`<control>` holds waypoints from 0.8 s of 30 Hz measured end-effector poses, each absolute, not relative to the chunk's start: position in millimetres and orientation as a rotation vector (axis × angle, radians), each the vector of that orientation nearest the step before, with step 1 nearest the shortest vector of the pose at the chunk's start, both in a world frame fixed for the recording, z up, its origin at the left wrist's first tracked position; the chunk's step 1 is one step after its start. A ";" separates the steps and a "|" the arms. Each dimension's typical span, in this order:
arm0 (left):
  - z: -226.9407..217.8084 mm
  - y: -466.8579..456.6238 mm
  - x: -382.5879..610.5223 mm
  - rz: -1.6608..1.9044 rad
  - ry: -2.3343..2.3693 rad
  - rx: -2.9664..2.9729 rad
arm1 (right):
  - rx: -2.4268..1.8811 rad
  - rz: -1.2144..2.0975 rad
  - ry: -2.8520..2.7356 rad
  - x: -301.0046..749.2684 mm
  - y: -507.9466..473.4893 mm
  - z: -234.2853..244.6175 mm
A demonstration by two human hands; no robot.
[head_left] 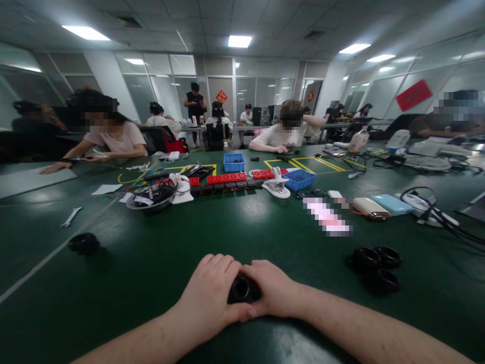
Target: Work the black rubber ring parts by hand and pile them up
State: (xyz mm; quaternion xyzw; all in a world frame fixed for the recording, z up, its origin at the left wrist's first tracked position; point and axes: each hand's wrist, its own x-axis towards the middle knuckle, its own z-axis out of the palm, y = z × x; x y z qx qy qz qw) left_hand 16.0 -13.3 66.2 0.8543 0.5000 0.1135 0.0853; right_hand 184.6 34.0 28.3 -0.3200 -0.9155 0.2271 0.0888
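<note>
Black and hollow, a round fitting (250, 290) is gripped between the left hand (212, 290) and the right hand (276, 291), both curled closely about its sides, thumbs meeting at its near edge. Its bore faces up, uncovered by any finger; whether its base touches the green table (151, 283) is hidden. Good handling here probably means even pressure from both sides, wrists level and thumbs clear of the bore, since a lopsided squeeze could tip it. Right of the fitting, well apart, three similar black collars (367, 264) sit clustered; left of it stands a lone black collar (84, 243), and farther beyond on that side lies a wrench (71, 217). Beyond the fitting, slightly rightward, are a white clip (278, 185), then a blue basket (301, 183).
</note>
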 end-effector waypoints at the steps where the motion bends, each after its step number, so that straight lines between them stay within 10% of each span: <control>1: 70.1 -13.4 13.9 0.352 1.454 2.535 | -0.891 0.721 -2.726 186.6 35.9 29.3; 24: 101.5 -15.1 16.4 0.012 1.244 2.654 | -0.807 1.148 -2.670 189.4 40.3 29.4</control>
